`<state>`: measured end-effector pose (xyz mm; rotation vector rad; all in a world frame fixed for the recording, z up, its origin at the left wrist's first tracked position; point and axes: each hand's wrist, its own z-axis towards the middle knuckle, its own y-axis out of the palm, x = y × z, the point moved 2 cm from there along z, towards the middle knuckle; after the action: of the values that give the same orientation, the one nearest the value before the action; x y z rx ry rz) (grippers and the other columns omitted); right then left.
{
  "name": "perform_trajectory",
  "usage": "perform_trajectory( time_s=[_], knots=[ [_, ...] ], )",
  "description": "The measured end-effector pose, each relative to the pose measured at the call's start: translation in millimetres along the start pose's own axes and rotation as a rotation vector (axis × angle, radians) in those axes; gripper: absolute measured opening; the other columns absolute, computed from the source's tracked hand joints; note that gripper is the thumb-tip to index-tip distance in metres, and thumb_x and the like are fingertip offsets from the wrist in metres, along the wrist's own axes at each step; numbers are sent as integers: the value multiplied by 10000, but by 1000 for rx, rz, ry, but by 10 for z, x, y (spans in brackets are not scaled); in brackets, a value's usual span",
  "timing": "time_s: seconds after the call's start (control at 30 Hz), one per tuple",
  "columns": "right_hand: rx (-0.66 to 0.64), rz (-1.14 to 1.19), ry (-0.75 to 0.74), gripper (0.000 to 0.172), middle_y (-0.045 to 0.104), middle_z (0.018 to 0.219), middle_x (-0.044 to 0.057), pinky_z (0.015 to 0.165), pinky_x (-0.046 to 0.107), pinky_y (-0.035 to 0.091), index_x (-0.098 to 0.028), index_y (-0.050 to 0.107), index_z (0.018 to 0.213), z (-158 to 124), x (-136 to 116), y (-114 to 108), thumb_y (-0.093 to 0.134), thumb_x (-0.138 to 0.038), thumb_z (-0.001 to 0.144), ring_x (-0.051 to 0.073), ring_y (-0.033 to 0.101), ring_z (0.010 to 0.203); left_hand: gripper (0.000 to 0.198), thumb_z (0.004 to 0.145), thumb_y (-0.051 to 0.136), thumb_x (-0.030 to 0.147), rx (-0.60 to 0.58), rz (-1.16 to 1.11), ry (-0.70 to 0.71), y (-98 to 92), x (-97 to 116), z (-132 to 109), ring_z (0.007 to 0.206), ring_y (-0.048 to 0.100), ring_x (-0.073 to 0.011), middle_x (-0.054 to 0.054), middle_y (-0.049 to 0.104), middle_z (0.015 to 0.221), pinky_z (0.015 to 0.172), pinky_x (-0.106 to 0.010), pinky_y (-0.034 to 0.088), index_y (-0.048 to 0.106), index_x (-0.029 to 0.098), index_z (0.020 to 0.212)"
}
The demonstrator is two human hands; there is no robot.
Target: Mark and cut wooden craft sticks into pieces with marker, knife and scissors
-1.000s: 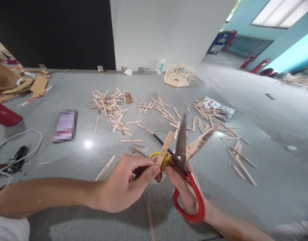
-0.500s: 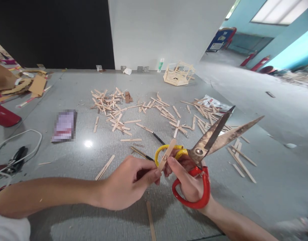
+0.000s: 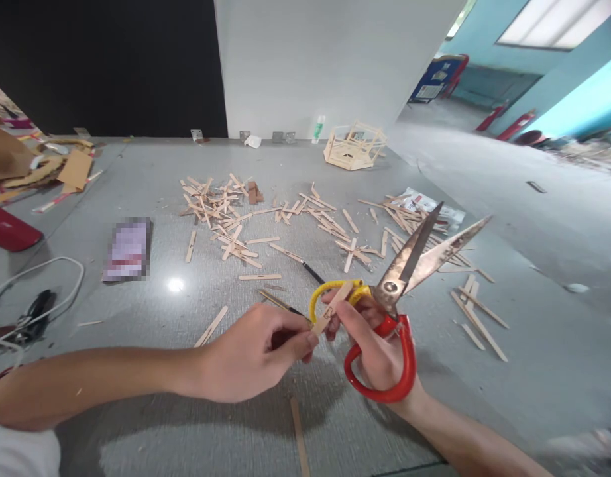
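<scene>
A wooden craft stick (image 3: 333, 309) with a dark outline marked on it is pinched at its lower end by my left hand (image 3: 263, 354). My right hand (image 3: 372, 334) carries scissors (image 3: 391, 288) with one red and one yellow handle, their blades parted and pointing up to the right. The thumb of that hand also rests on the stick, in front of the yellow handle. Beyond my hands lie a black-handled craft knife (image 3: 313, 271) and a second thin tool (image 3: 280, 301), partly hidden by my left hand.
Loose craft sticks (image 3: 211, 202) cover the middle of the grey surface, with more beside a white packet (image 3: 435, 209) at right. A small stick frame (image 3: 355, 149) and a glue tube (image 3: 318, 129) stand at the back. Left are a blurred-out purple item (image 3: 128, 248) and a cable (image 3: 61, 258).
The scissors have swung slightly left, and their blades are closer together. The craft stick has tilted a little further to the right, with both hands still on it.
</scene>
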<state>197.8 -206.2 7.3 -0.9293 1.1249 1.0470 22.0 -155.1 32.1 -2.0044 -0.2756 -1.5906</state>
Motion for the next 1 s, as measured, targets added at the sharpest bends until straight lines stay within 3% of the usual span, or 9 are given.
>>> perform_trajectory(
  time_s=[0.17, 0.27, 0.33, 0.47, 0.63, 0.8, 0.87, 1.0],
  knots=[
    [56, -31, 80, 332, 631, 574, -15, 541, 236, 530, -204, 645, 711, 35, 12, -19, 702, -439, 939, 132, 614, 525, 313, 1018, 506, 322, 4, 70, -33, -40, 37, 15, 544, 438, -77, 54, 465, 605, 519, -203, 322, 611, 163, 770],
    [78, -26, 74, 315, 627, 592, -13, 549, 241, 525, -203, 642, 726, 15, 55, -22, 719, -428, 932, 131, 607, 540, 293, 1033, 505, 375, 3, -62, -69, -37, 45, 17, 570, 554, -99, 32, 554, 655, 536, -203, 406, 662, 154, 922],
    [44, 35, 48, 322, 601, 595, -16, 557, 250, 521, -203, 665, 769, -11, 95, -23, 687, -463, 957, 135, 593, 556, 326, 1042, 501, 411, 24, -138, -81, -48, 54, 6, 524, 532, -94, 42, 539, 610, 507, -198, 403, 664, 149, 937],
    [-147, 164, 0, 436, 615, 755, 16, 622, 298, 544, -211, 721, 962, -97, 167, -16, 541, -606, 1006, 153, 576, 647, 355, 1063, 493, 435, 211, -119, 33, -134, 118, -54, 486, 384, -63, 74, 442, 577, 457, -177, 310, 657, 161, 907],
    [-329, 52, 33, 454, 613, 891, 44, 794, 375, 579, -238, 680, 1165, -245, 229, -11, 488, -624, 1023, 219, 640, 871, 348, 1084, 474, 402, 378, -57, 151, -185, 195, -143, 505, 306, -52, 80, 398, 619, 447, -169, 259, 604, 174, 856],
    [-371, -15, -5, 456, 618, 930, 46, 713, 355, 555, -269, 630, 1219, -308, 234, -4, 432, -637, 1036, 197, 590, 767, 311, 1085, 474, 357, 516, -6, 165, -185, 202, -180, 498, 297, -51, 83, 407, 615, 435, -171, 249, 627, 171, 887],
    [-381, -36, -28, 461, 609, 922, 41, 681, 339, 542, -268, 611, 1241, -308, 193, 22, 447, -644, 1030, 184, 572, 727, 312, 1084, 477, 347, 505, -6, 169, -179, 195, -172, 493, 309, -50, 82, 434, 607, 437, -173, 252, 642, 171, 888],
    [-435, -86, -88, 497, 594, 876, 44, 661, 331, 514, -230, 620, 1174, -277, 44, 109, 439, -668, 1020, 190, 566, 729, 339, 1079, 491, 322, 334, -15, 172, -134, 191, -141, 542, 409, -47, 50, 573, 666, 483, -169, 304, 652, 163, 826]
  ],
)
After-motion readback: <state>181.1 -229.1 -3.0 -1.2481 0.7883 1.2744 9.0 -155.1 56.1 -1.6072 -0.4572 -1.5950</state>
